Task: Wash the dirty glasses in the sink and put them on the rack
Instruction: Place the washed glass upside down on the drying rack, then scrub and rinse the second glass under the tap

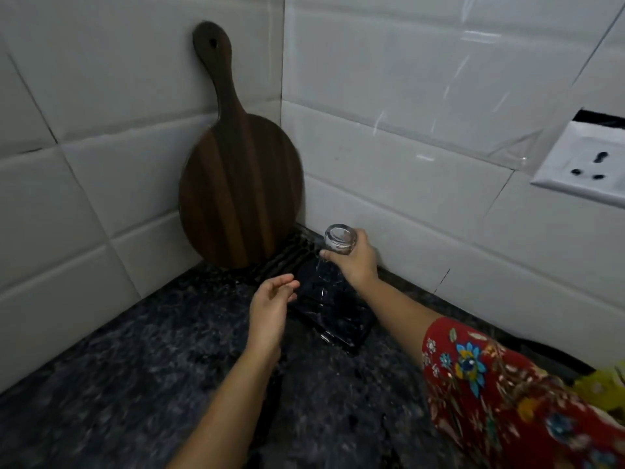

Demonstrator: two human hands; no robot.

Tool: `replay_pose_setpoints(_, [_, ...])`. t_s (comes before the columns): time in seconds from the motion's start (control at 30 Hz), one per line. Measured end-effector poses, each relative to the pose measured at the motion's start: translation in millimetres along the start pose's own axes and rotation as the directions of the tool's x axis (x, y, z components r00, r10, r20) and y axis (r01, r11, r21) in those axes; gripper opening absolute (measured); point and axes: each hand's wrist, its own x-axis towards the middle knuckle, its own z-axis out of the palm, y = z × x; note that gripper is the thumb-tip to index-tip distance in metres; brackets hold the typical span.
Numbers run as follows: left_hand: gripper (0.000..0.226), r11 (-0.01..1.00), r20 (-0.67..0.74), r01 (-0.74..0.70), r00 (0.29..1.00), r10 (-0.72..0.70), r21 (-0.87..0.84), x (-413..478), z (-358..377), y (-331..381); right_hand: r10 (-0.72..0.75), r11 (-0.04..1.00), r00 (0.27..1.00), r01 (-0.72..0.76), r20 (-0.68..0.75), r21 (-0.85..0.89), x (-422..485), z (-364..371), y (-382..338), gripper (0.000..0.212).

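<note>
1. The right hand [356, 264] reaches to the far corner of the counter [135, 384]. Its forearm runs from the near right, and its upper part is in a red floral sleeve [490, 384].
2. This hand grips a clear glass [338, 242] turned bottom up. The thumb lies across the near side just under the base, and the fingers curl round the far side.
3. The glass tilts a little, its base towards the far wall and its mouth pointing down at a black rack [341, 323]. Whether the rim touches the rack cannot be told.
4. The rack lies flat on the counter, against the right wall. Faint glints of clear glass show on it below the held glass, but how many pieces cannot be told.
5. The left hand [270, 306] hovers just left of the rack and holds nothing. Its fingers are loosely straight and close together, pointing far and right towards the glass.
6. A dark wooden board [240, 184] with a long handle leans upright in the tiled corner, just beyond the rack.
7. A white socket [585, 160] sits on the right wall.
</note>
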Motion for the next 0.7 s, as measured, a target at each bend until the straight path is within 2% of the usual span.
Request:
replay_pose_setpoints(0.3, [0.016, 1.000, -0.009, 0.004, 1.000, -0.004, -0.017, 2, -2, -6, 0.017, 0.997, 0.999, -0.013, 0.043, -0.074, 2, 5, 2, 0.066])
replay_pose_setpoints(0.43, [0.020, 0.999, -0.013, -0.027, 1.000, 0.026, -0.032, -7, 3, 2, 0.162, 0.987, 0.978, -0.163, 0.130, -0.004, -11, -5, -8, 0.095])
replay_pose_setpoints(0.47, [0.020, 0.998, -0.014, -0.038, 0.999, 0.037, -0.047, -12, 5, 5, 0.213, 0.973, 0.967, -0.222, 0.140, 0.054, -17, -12, -12, 0.095])
replay_pose_setpoints(0.5, [0.020, 0.997, -0.013, -0.050, 0.999, 0.049, -0.063, -17, 7, 9, 0.258, 0.954, 0.957, -0.274, 0.135, 0.121, -25, -20, -17, 0.086])
replay_pose_setpoints(0.57, [0.019, 0.994, 0.009, -0.075, 0.997, 0.076, -0.082, -34, 15, 17, 0.353, 0.890, 0.924, -0.379, 0.143, 0.253, -46, -49, -32, 0.045])
replay_pose_setpoints(0.6, [0.019, 0.993, 0.022, -0.084, 0.996, 0.086, -0.088, -42, 18, 20, 0.389, 0.843, 0.900, -0.434, 0.195, 0.318, -57, -64, -40, 0.021])
replay_pose_setpoints(0.63, [0.020, 0.992, 0.040, -0.093, 0.994, 0.097, -0.090, -51, 21, 23, 0.393, 0.801, 0.882, -0.468, 0.262, 0.374, -69, -78, -49, 0.007])
replay_pose_setpoints(0.7, [0.019, 0.990, 0.099, -0.105, 0.989, 0.114, -0.092, -80, 31, 27, 0.345, 0.759, 0.874, -0.475, 0.343, 0.446, -97, -117, -60, 0.014])
